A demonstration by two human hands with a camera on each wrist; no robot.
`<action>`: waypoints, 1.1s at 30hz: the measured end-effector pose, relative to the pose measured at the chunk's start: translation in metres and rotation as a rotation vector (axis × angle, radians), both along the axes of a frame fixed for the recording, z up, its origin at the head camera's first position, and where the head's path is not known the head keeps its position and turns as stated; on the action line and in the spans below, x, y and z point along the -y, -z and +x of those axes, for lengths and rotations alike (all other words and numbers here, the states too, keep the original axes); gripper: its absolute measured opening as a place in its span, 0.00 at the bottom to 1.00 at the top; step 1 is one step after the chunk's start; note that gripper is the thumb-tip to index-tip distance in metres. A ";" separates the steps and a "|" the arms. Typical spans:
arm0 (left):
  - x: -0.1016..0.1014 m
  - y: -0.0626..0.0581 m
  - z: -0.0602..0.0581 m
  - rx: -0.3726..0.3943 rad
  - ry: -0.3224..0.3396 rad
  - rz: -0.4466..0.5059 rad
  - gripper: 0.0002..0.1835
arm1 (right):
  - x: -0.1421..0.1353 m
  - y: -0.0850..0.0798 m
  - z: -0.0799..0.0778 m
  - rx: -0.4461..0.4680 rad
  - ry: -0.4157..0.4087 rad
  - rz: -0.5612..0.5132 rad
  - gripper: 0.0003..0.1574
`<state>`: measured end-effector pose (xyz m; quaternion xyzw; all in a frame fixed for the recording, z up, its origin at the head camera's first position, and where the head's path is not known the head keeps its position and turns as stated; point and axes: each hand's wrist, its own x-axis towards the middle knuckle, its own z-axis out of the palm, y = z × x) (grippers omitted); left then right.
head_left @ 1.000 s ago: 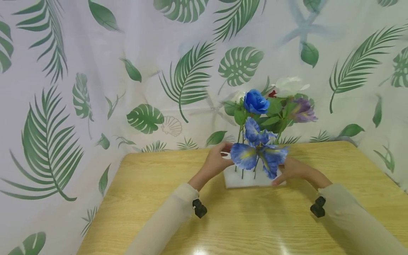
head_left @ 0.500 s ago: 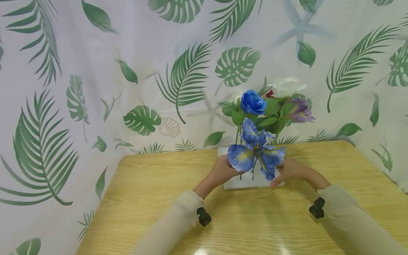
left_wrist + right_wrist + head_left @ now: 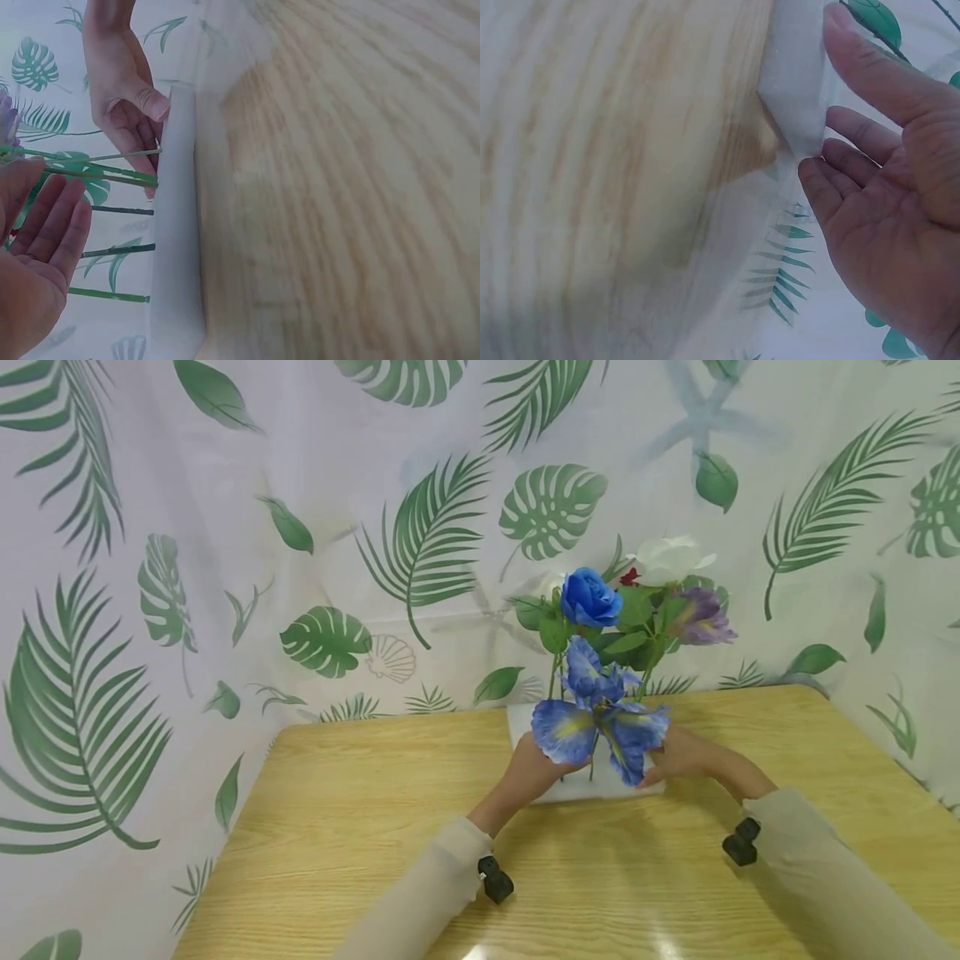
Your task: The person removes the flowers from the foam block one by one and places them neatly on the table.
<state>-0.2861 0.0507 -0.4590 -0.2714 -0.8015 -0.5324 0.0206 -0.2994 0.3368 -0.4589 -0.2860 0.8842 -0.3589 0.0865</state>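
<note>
Fingers (image 3: pixel 821 191) touching end of white block (image 3: pixel 799 75); wood-grain table (image 3: pixel 630 150) alongside, leaf-print cloth (image 3: pixel 780 337) behind.

two hands (image 3: pixel 536 768) (image 3: pixel 682 756), one white block (image 3: pixel 176 240), one table (image 3: pixel 600 877), perhaps six flowers (image 3: pixel 591 599)

Wooden table (image 3: pixel 322 810), pale yellow-brown, fine grain running roughly side to side in head view. Top flat, glossy: two bright glare spots along bottom of head view. Far corners rounded. On it, flat white block (image 3: pixel 577 789), right of middle, toward far edge, broad face down. Soft shadows on wood before block.
</note>
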 end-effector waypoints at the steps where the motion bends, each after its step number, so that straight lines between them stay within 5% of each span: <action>1: 0.000 0.000 0.001 -0.013 -0.004 -0.004 0.27 | -0.001 0.001 -0.002 -0.033 -0.016 -0.010 0.69; 4: -0.003 0.000 0.002 -0.042 -0.011 0.004 0.26 | -0.002 0.004 -0.003 -0.092 -0.035 -0.035 0.69; 8: -0.007 0.000 0.003 -0.047 -0.011 0.047 0.29 | -0.004 0.003 -0.001 -0.040 0.015 -0.037 0.69; 12: -0.009 0.000 0.003 0.021 0.000 0.109 0.26 | -0.004 0.001 0.003 -0.030 0.101 0.138 0.50; 17: -0.011 0.001 0.004 0.170 0.059 0.266 0.16 | -0.002 0.000 0.003 -0.090 0.081 0.251 0.29; 21: -0.013 0.000 0.003 0.192 0.092 0.326 0.12 | -0.001 -0.002 0.003 -0.144 0.054 0.239 0.28; 33: -0.012 -0.001 0.000 0.168 0.130 0.307 0.10 | 0.001 -0.006 0.004 -0.135 0.041 0.270 0.33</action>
